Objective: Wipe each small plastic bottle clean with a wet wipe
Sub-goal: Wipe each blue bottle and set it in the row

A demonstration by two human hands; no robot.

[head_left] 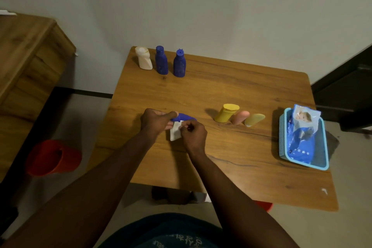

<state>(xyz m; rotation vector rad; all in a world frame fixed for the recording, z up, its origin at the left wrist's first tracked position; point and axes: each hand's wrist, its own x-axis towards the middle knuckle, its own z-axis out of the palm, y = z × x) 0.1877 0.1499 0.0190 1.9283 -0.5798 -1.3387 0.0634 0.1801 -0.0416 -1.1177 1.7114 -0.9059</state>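
Centrally, near the front of the wooden table (221,90), both hands worked close together. Left hand (156,120): fingers and thumb curled round one end of the held blue bottle (184,117), which lay roughly on its side just above the tabletop, its far end pointing right. Right hand (194,135): fingertips pinched a folded white wet wipe (175,133), which met the underside of the held bottle. Whether the bottle touched the table could not be told.

Far left corner of the table, three bottles stood upright in a row, close but apart:
- cream bottle (144,58), outermost
- first standing blue bottle (161,60), in the middle
- second standing blue bottle (179,63), innermost

Right of the hands, three more stood side by side, leaning right in the wide-angle view:
- yellow bottle (226,113)
- pink bottle (240,117), touching or nearly touching the yellow one
- olive bottle (254,120), just beside the pink

Right table edge: a light blue basket (282,127) held a blue wipes pack (302,137), its top end rising above the far rim.

Off the table: a red bucket (53,158) on the floor to the left, a wooden cabinet (26,52) beyond it.
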